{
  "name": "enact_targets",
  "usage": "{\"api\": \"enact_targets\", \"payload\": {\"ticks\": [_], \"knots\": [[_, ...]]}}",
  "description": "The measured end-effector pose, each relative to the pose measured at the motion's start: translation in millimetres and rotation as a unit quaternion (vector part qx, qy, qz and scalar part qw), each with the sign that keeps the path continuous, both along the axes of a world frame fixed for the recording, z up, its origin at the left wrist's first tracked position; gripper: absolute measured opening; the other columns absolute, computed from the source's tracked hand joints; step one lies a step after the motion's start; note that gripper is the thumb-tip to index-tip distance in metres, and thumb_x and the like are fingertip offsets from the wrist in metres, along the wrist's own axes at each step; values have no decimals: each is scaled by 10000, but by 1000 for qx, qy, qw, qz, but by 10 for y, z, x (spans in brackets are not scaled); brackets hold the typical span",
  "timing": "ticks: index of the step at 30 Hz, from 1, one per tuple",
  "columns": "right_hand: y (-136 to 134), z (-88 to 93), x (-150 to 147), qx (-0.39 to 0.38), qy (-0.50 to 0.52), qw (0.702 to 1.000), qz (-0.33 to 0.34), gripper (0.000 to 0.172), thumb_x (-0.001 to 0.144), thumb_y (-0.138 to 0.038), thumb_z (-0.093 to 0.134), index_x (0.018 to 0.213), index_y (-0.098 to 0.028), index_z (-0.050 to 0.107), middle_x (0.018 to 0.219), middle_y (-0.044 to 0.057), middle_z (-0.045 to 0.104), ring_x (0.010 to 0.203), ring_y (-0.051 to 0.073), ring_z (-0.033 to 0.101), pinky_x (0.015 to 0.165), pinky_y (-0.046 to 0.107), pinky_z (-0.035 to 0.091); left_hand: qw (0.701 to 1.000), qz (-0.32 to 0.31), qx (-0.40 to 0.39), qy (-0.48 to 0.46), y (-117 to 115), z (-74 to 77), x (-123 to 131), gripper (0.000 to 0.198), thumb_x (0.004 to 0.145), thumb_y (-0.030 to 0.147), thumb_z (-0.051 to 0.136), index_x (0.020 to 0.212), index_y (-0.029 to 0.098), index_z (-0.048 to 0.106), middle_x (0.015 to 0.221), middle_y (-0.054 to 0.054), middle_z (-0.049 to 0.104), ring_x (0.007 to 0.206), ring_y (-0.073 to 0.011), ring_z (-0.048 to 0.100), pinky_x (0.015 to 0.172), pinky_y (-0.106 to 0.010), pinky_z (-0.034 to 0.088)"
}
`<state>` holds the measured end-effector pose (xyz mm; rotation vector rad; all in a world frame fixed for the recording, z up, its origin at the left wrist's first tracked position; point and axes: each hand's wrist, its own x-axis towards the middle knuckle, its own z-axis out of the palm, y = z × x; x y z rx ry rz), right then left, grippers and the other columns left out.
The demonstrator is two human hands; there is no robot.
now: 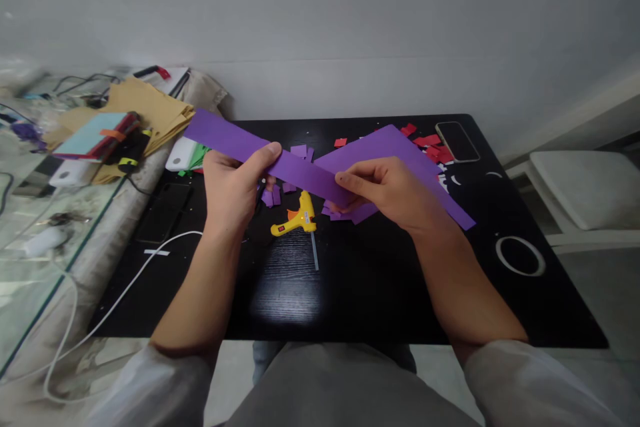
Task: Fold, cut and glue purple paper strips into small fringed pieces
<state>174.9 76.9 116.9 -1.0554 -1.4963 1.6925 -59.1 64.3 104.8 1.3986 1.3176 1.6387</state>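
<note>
A long purple paper strip (225, 135) stretches slantwise between my two hands above the black table. My left hand (235, 180) grips it near its middle, thumb on top and fingers beneath. At its right end, my right hand (385, 187) pinches the strip between thumb and fingers. Behind the right hand lies a larger purple paper sheet (387, 147), partly covered by that hand. Below the strip rests a yellow glue gun (299, 219) with a glue stick poking out of its rear. Small purple paper pieces (273, 195) are scattered near it.
Red paper scraps (433, 145) and a phone (457, 141) lie at the table's back right. A tape-like ring (520, 255) sits on the right. On the left are a dark phone (164, 212), a white cable (125, 291) and a cluttered glass surface (30, 193). A white chair (585, 187) stands at right.
</note>
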Motion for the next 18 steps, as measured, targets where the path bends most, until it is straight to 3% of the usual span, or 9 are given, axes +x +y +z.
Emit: {"api": "enact_targets", "payload": {"ticks": [5, 8, 11, 18], "knots": [[-11, -20, -8, 67, -63, 996, -6, 289, 826, -530, 863, 896, -250, 847, 909, 31, 842, 843, 221, 785, 766, 329, 638, 998, -47, -28, -9, -17, -36, 70, 232, 871, 237, 773, 661, 192, 683, 551, 21, 632, 425, -97, 545, 412, -227, 416], [-49, -35, -54, 70, -42, 997, -1, 246, 859, -483, 844, 945, -252, 852, 959, 26, 850, 905, 222, 790, 814, 317, 618, 993, -99, -60, 12, -54, -49, 169, 216, 855, 248, 804, 662, 189, 726, 558, 12, 670, 445, -103, 580, 431, -218, 454], [-71, -48, -88, 60, -28, 998, 5, 241, 878, -471, 827, 942, -240, 849, 927, 26, 849, 869, 213, 791, 771, 302, 604, 989, -121, -79, 5, -88, -49, 251, 207, 849, 262, 813, 670, 182, 744, 566, 6, 695, 438, -113, 605, 421, -215, 474], [-55, -58, -104, 39, -19, 999, 19, 230, 880, -449, 831, 903, -220, 839, 846, 22, 841, 773, 188, 785, 688, 268, 586, 996, -65, -54, -18, -77, -58, 226, 223, 834, 324, 843, 685, 180, 761, 577, 12, 705, 428, -102, 594, 408, -202, 459]]}}
